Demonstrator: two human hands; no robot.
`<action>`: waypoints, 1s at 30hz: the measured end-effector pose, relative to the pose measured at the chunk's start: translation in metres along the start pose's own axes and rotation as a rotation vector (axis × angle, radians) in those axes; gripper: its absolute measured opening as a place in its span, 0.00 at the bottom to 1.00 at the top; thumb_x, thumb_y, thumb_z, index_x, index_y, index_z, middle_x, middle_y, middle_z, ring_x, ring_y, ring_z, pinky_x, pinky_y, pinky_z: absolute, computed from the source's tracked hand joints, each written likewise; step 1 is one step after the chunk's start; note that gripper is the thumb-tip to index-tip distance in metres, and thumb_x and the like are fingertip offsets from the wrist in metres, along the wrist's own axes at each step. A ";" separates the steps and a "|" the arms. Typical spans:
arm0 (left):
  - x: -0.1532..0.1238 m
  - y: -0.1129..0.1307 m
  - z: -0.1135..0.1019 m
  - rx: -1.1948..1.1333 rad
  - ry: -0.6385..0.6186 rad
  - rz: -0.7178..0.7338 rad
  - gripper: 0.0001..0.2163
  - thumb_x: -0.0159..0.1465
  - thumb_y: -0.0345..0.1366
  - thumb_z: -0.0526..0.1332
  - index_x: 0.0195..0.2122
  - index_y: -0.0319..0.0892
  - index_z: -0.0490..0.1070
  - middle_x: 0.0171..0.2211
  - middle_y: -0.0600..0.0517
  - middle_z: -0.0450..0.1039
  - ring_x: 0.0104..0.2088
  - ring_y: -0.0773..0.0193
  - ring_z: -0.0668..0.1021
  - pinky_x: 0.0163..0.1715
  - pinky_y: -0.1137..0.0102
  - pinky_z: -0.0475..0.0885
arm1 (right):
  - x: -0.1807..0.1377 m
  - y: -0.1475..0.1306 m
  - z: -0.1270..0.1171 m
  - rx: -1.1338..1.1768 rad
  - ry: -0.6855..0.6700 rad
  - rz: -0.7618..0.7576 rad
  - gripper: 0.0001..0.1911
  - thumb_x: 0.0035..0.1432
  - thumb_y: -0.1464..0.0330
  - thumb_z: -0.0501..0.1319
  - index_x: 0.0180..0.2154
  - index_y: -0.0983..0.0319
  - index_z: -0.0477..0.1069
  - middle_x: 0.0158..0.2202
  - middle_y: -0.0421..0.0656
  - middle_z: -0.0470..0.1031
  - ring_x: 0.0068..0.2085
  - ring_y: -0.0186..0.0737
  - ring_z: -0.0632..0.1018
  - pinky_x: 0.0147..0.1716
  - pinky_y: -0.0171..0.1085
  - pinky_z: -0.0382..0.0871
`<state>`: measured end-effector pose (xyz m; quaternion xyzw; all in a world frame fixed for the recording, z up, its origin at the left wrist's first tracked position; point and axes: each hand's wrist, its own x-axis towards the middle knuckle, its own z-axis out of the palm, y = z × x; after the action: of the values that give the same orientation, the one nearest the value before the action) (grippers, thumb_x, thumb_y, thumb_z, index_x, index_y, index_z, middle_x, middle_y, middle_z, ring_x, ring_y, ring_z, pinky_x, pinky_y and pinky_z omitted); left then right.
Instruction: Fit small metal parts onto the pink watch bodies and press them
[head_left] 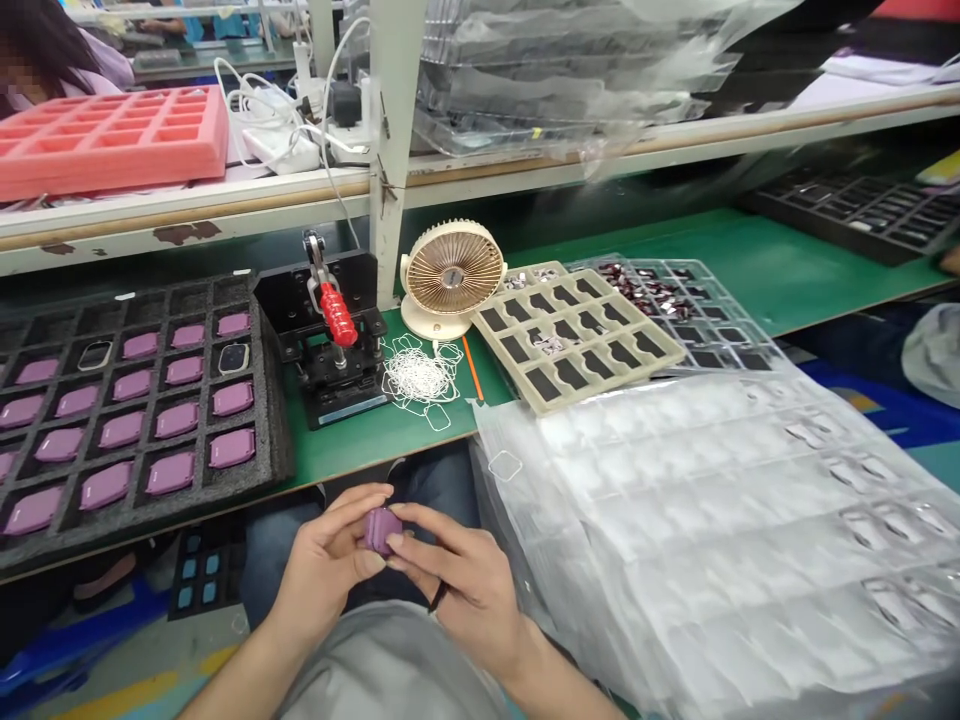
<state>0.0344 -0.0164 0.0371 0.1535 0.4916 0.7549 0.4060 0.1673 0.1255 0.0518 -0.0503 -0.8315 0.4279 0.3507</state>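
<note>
Both of my hands grip one small purple watch case in front of my lap, below the table's front edge. My left hand pinches it from the left, thumb underneath and fingers along the top. From the right, my right hand holds it between thumb and fingers, with a dark band around one finger. Similar purple cases sit in the compartments of a black foam tray on the left. A pile of thin white rings lies on the green table, and one loose white ring rests on the clear plastic trays.
A black toggle-clamp press with a red handle stands behind my hands, next to a cream fan. An orange stick lies near the beige tray. Stacked clear plastic trays fill the right. A shelf runs above.
</note>
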 end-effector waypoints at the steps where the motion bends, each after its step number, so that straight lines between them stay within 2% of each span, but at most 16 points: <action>1: 0.000 0.000 0.000 -0.003 0.014 0.006 0.21 0.53 0.37 0.80 0.50 0.48 0.86 0.58 0.40 0.78 0.57 0.42 0.81 0.55 0.52 0.80 | -0.002 0.001 0.001 -0.027 -0.015 -0.014 0.20 0.66 0.75 0.68 0.56 0.53 0.78 0.58 0.46 0.80 0.48 0.40 0.86 0.40 0.34 0.82; 4: -0.001 -0.002 0.003 0.013 0.023 0.043 0.21 0.55 0.38 0.80 0.51 0.49 0.85 0.60 0.40 0.77 0.59 0.41 0.80 0.58 0.50 0.78 | -0.010 0.006 0.005 -0.117 -0.042 -0.050 0.24 0.67 0.77 0.64 0.61 0.54 0.75 0.63 0.51 0.76 0.51 0.44 0.85 0.39 0.36 0.81; 7: -0.003 -0.005 0.008 0.039 0.015 0.037 0.20 0.62 0.42 0.75 0.56 0.49 0.82 0.64 0.40 0.74 0.62 0.41 0.77 0.63 0.50 0.73 | -0.016 0.012 0.012 -0.180 -0.034 -0.073 0.27 0.67 0.79 0.62 0.63 0.54 0.72 0.64 0.52 0.75 0.52 0.45 0.85 0.39 0.36 0.80; 9: -0.003 -0.007 0.011 0.045 0.100 -0.018 0.19 0.65 0.44 0.73 0.56 0.48 0.81 0.61 0.42 0.77 0.59 0.46 0.80 0.60 0.56 0.76 | -0.016 0.014 0.016 -0.180 -0.029 -0.058 0.26 0.68 0.79 0.62 0.63 0.54 0.72 0.64 0.52 0.75 0.52 0.43 0.84 0.41 0.36 0.80; 11: -0.002 -0.009 0.013 0.019 0.211 -0.073 0.17 0.65 0.45 0.73 0.53 0.47 0.82 0.52 0.43 0.83 0.51 0.52 0.84 0.52 0.63 0.79 | -0.013 0.014 0.018 -0.144 -0.013 0.025 0.24 0.68 0.74 0.65 0.62 0.54 0.71 0.62 0.51 0.75 0.53 0.44 0.83 0.45 0.37 0.81; 14: 0.002 -0.008 0.012 -0.059 0.270 -0.078 0.14 0.61 0.43 0.76 0.46 0.44 0.85 0.43 0.44 0.86 0.42 0.57 0.86 0.47 0.67 0.80 | -0.006 0.012 0.016 -0.104 -0.021 0.206 0.17 0.69 0.65 0.66 0.57 0.57 0.71 0.50 0.50 0.78 0.47 0.44 0.83 0.42 0.40 0.78; 17: 0.003 -0.009 0.008 -0.097 0.263 -0.074 0.15 0.56 0.40 0.80 0.43 0.44 0.86 0.40 0.45 0.87 0.40 0.59 0.86 0.46 0.69 0.80 | 0.000 0.011 0.013 -0.098 -0.202 0.220 0.07 0.72 0.63 0.59 0.47 0.58 0.72 0.37 0.43 0.76 0.35 0.39 0.78 0.31 0.37 0.67; 19: 0.003 -0.012 0.005 -0.110 0.262 -0.076 0.15 0.53 0.40 0.81 0.40 0.45 0.87 0.39 0.46 0.87 0.38 0.60 0.86 0.45 0.69 0.80 | 0.002 0.013 0.013 -0.082 -0.279 0.161 0.09 0.74 0.64 0.56 0.41 0.59 0.71 0.32 0.41 0.73 0.31 0.37 0.73 0.29 0.38 0.59; 22: 0.005 -0.018 0.004 -0.086 0.286 -0.052 0.15 0.53 0.42 0.81 0.39 0.45 0.87 0.38 0.45 0.87 0.38 0.58 0.87 0.46 0.67 0.81 | 0.006 0.018 0.016 0.007 -0.247 0.177 0.13 0.74 0.63 0.55 0.34 0.60 0.67 0.29 0.40 0.69 0.29 0.36 0.69 0.29 0.38 0.54; 24: 0.008 -0.019 0.003 0.053 0.292 -0.036 0.15 0.58 0.44 0.78 0.45 0.45 0.86 0.42 0.44 0.87 0.43 0.54 0.87 0.49 0.62 0.81 | 0.011 0.023 0.019 0.167 -0.216 0.326 0.18 0.74 0.59 0.55 0.31 0.60 0.65 0.27 0.39 0.66 0.29 0.35 0.66 0.29 0.37 0.54; 26: 0.011 -0.017 0.001 0.338 0.270 0.076 0.19 0.63 0.42 0.74 0.54 0.48 0.82 0.51 0.42 0.84 0.51 0.49 0.84 0.54 0.57 0.79 | 0.017 0.028 0.022 0.411 -0.193 0.552 0.24 0.73 0.52 0.57 0.29 0.60 0.62 0.25 0.36 0.60 0.27 0.33 0.62 0.27 0.35 0.53; 28: 0.013 -0.012 -0.005 0.678 0.179 0.303 0.21 0.64 0.37 0.73 0.59 0.53 0.80 0.59 0.43 0.78 0.57 0.47 0.81 0.58 0.54 0.77 | 0.023 0.034 0.025 0.665 -0.198 0.761 0.27 0.69 0.46 0.60 0.28 0.59 0.60 0.23 0.33 0.54 0.24 0.31 0.56 0.24 0.33 0.49; 30: 0.012 -0.006 -0.013 0.936 0.044 0.527 0.22 0.66 0.31 0.70 0.60 0.55 0.78 0.60 0.44 0.77 0.59 0.48 0.80 0.60 0.54 0.76 | 0.028 0.039 0.027 0.829 -0.252 0.887 0.29 0.65 0.43 0.63 0.30 0.59 0.61 0.21 0.30 0.49 0.22 0.29 0.50 0.22 0.32 0.45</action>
<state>0.0214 -0.0138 0.0242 0.4205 0.7288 0.5343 0.0803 0.1209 0.1428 0.0274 -0.1998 -0.5312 0.8228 0.0291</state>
